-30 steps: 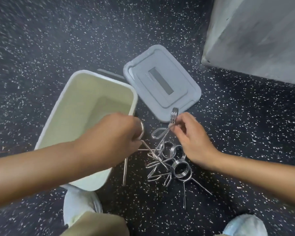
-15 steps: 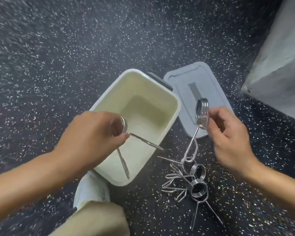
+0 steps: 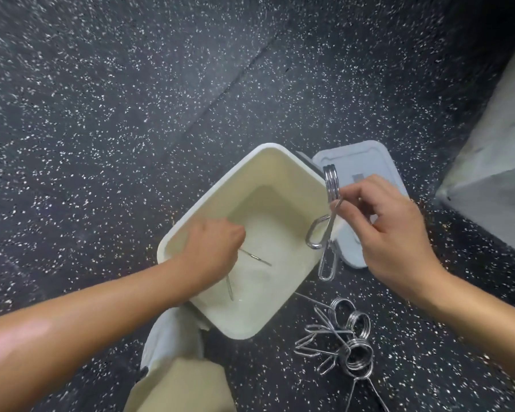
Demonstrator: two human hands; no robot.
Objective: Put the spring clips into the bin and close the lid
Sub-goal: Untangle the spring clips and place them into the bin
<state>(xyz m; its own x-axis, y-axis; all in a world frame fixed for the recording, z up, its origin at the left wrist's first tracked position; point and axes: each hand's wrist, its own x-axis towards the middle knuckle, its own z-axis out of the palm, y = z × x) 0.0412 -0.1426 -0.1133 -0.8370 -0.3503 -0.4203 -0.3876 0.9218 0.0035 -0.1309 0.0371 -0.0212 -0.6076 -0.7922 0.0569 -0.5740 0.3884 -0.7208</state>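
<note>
Bin (image 3: 283, 162) open — left hand (image 3: 213, 248) inside gripping 1 clip (image 3: 254, 257); right hand (image 3: 393, 227) pinching another (image 3: 327, 221).

Bin (image 3: 191, 230) centre on floor (image 3: 131, 99), lid (image 3: 369, 157) just right behind it. Loose spring clips (image 3: 339, 340) on floor right-front of bin.

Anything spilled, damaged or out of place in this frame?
Nothing stands out. The bin sits upright, its lid flat on the floor beside it, and the remaining clips lie tangled in one pile by the bin.
</note>
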